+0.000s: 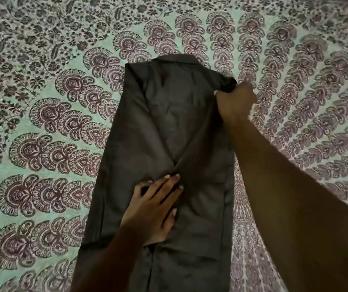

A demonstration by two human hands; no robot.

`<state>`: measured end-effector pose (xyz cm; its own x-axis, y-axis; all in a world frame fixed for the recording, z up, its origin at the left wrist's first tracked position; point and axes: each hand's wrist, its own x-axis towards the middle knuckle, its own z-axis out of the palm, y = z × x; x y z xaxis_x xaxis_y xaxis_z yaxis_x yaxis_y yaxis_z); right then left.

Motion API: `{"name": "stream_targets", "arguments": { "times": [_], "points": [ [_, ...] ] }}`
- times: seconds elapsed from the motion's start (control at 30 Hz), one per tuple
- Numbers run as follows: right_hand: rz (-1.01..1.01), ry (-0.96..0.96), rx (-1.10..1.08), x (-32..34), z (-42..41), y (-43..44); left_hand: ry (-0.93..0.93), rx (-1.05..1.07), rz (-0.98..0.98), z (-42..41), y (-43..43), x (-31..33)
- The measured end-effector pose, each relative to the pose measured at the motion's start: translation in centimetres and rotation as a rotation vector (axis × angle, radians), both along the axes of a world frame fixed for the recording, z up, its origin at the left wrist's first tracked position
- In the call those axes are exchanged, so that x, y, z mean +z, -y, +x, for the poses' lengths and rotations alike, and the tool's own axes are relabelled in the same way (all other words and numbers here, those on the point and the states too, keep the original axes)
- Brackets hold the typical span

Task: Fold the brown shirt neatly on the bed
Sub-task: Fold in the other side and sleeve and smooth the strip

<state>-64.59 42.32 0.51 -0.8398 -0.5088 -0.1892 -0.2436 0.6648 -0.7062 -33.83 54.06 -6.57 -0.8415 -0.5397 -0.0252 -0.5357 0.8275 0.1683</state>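
Note:
The brown shirt (164, 127) lies lengthwise on the bed as a long narrow strip, collar at the far end, both sides folded in over the middle. My left hand (154, 207) presses flat on the shirt's middle, fingers spread, where the folded sleeves cross. My right hand (235, 101) grips the shirt's far right shoulder corner, fingers curled round the cloth. The shirt's near end runs out of the bottom of the view under my left forearm.
The bed is covered by a mint-green bedsheet (42, 144) printed with a maroon peacock-feather mandala pattern. It spreads out on all sides of the shirt.

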Motion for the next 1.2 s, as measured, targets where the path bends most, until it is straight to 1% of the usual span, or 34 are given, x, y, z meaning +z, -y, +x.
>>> {"name": "stream_targets", "arguments": {
  "times": [0.1, 0.13, 0.2, 0.27, 0.33, 0.4, 0.57, 0.77, 0.9, 0.97, 1.0, 1.07, 1.13, 1.2],
  "points": [
    [0.142, -0.023, -0.058, -0.4, -0.9, 0.9, -0.004, 0.005, 0.033, 0.0, 0.0, 0.1],
    [0.151, -0.034, -0.07, -0.5, -1.3, 0.9, -0.004, 0.01, 0.043, 0.1, 0.0, 0.1],
    [0.043, -0.015, -0.055, -0.7, -2.0, 1.0, 0.003, 0.014, 0.06, 0.1, 0.0, 0.1],
    [-0.088, 0.069, 0.004, -1.1, -2.0, 1.4, 0.012, 0.011, 0.066, 0.1, 0.0, 0.2],
    [-0.157, 0.11, 0.072, -1.3, -1.8, 1.9, 0.013, 0.006, 0.06, 0.0, 0.0, 0.3],
    [-0.198, 0.162, 0.063, -1.8, -1.8, 2.3, 0.016, 0.004, 0.057, -0.1, 0.0, 0.3],
    [-0.17, 0.114, 0.072, -3.1, -2.1, 2.1, 0.029, 0.003, 0.069, -0.1, 0.0, 0.2],
    [-0.186, 0.197, 0.091, -2.9, -3.0, 1.4, 0.044, -0.001, 0.063, -0.1, 0.1, 0.2],
    [-0.162, 0.175, 0.161, -3.1, -2.9, 0.7, 0.046, 0.001, 0.059, 0.0, 0.1, 0.3],
    [-0.136, 0.111, 0.234, -2.8, -2.6, 0.4, 0.049, -0.001, 0.055, 0.0, 0.0, 0.3],
    [-0.118, 0.044, 0.281, -2.6, -2.3, 0.3, 0.051, -0.005, 0.052, 0.0, 0.0, 0.3],
    [-0.057, -0.148, 0.362, -1.7, -1.1, -0.5, 0.052, -0.01, 0.04, 0.0, 0.0, 0.3],
    [-0.006, -0.409, 0.458, -1.4, 0.5, -2.5, 0.051, -0.01, 0.025, 0.0, 0.0, 0.3],
    [-0.011, -0.57, 0.635, -2.0, 2.3, -5.5, 0.055, -0.009, 0.019, 0.0, 0.0, 0.3]
  ]
}}
